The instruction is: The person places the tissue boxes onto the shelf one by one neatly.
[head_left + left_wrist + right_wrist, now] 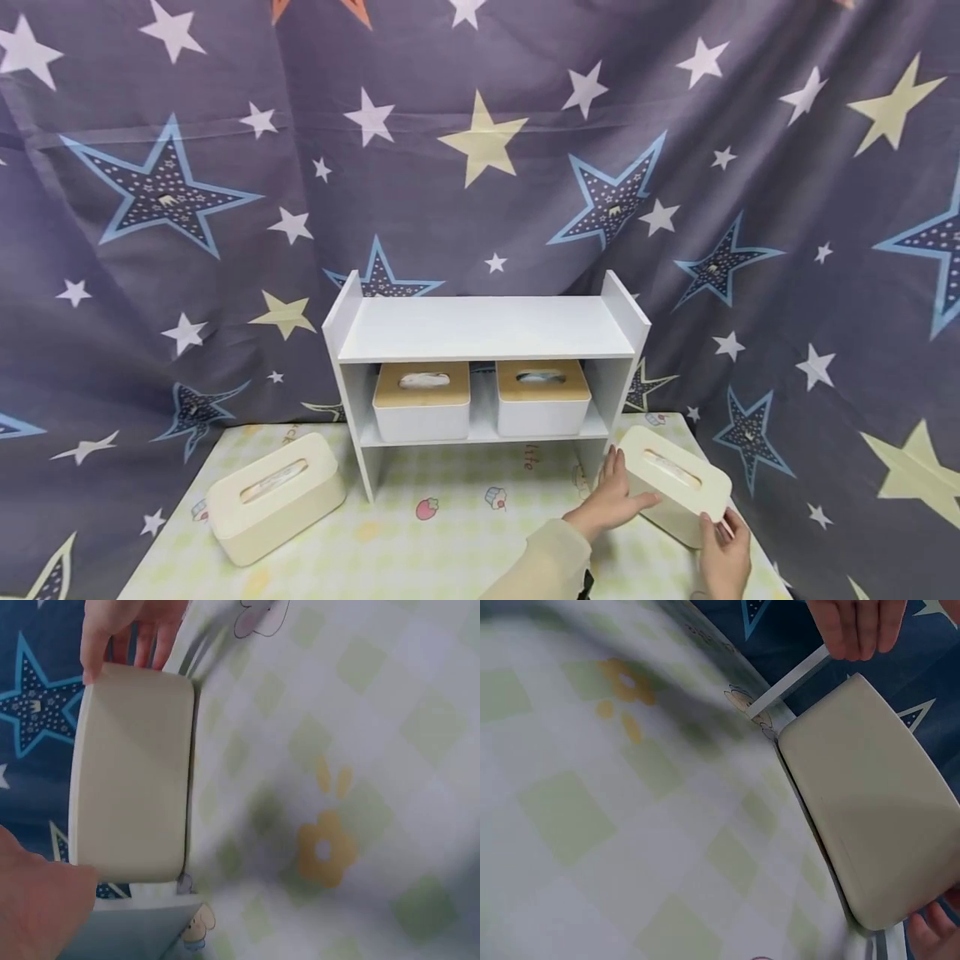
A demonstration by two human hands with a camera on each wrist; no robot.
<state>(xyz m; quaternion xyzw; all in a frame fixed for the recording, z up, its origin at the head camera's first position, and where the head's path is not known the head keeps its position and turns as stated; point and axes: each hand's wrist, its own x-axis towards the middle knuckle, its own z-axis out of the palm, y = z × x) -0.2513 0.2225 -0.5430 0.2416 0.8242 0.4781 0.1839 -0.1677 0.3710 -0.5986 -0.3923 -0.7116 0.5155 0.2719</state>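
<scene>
A cream tissue box (pixel 675 479) with a slotted lid stands at an angle at the table's right side, tissue visible in its slot. My right hand (pixel 726 557) holds its near right end, thumb and fingers around the corner. Beside its left end is my left hand (pixel 611 500), fingers extended and thumb spread; in the right wrist view a small gap shows between this left hand (pixel 859 626) and the box (pixel 870 802). The left wrist view has the box's plain long side (pixel 135 772) between both hands.
A white two-tier shelf (pixel 480 329) stands at the back middle. On its lower tier sit two white tissue boxes with wooden lids, one left (pixel 422 417) and one right (pixel 543 414). Another cream tissue box (pixel 277 500) lies at the table's left. A star-patterned curtain (pixel 480 217) hangs behind.
</scene>
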